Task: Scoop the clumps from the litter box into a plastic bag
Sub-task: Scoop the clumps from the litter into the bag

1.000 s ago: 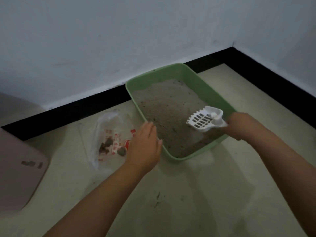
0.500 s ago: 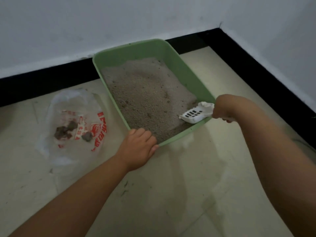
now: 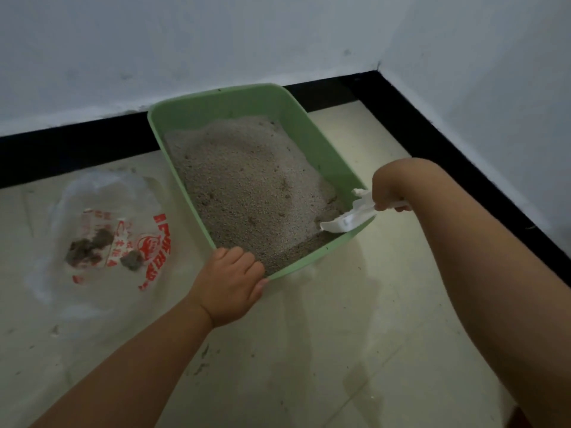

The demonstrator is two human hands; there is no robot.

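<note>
Fingers (image 3: 239,257) grip litter box (image 3: 321,146) beside bag (image 3: 102,230).

Dim, flat indoor light; soft shadows pool on the floor (image 3: 309,350) toward 6 o'clock, with wide-angle bending at the edges.

Left hand (image 3: 230,282) curled, right hand (image 3: 390,193) fisted

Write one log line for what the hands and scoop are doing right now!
left hand: grips litter box near corner | right hand: holds white scoop, tip in litter | plastic bag: on floor, clumps inside
</note>
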